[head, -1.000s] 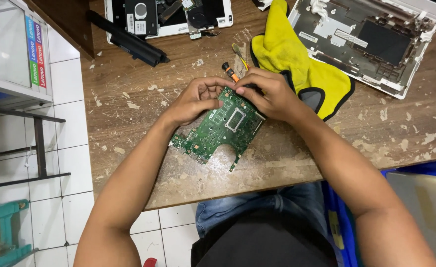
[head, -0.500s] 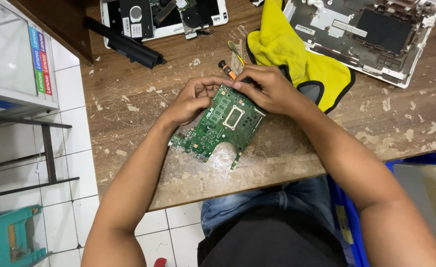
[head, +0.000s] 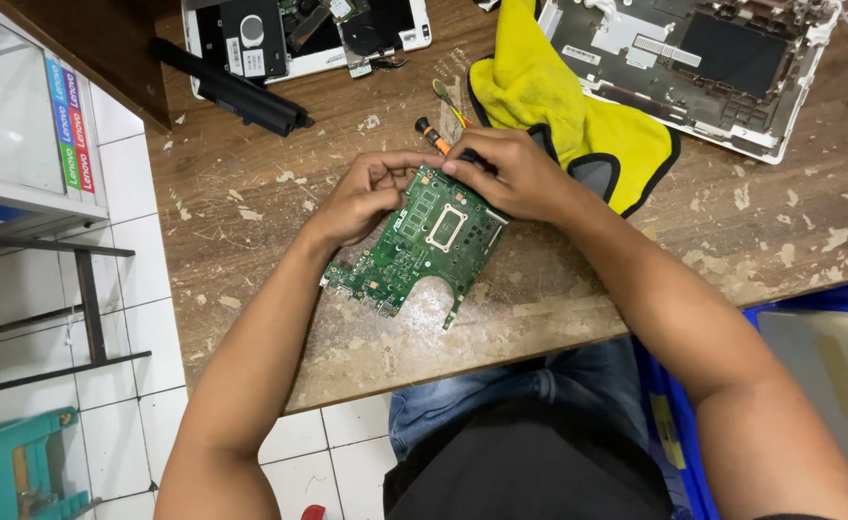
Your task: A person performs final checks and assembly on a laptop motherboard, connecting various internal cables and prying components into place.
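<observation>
I saw 1 green board [head: 424,246] lying flat on the tabletop [head: 636,279], its near corner close to the front edge. Both hands met at its far edge. The left hand [head: 361,197] had its fingers [head: 400,166] curled down onto the far-left corner, pinching the rim there. The right hand [head: 515,173] covered the far-right corner, fingers closed around the black grip of 1 screwdriver [head: 434,136], whose orange shaft poked out beyond the knuckles; I could not see the tip.

Behind the right hand lay 1 yellow cloth [head: 578,116], touching the wrist side of that hand. I counted 2 opened laptop shells: 1 white base [head: 280,34] at the far left and 1 grey one [head: 713,67] at the far right, both partly cut off by the top of the view. 1 black battery bar [head: 231,91] lay slanted just in front of the left shell, well apart from the board.

The tabletop's left edge ran near the battery, with white floor tiles [head: 126,270] beyond it. To the left of the board the scarred wood was bare; to its right a wide bare stretch ran to the right border.
</observation>
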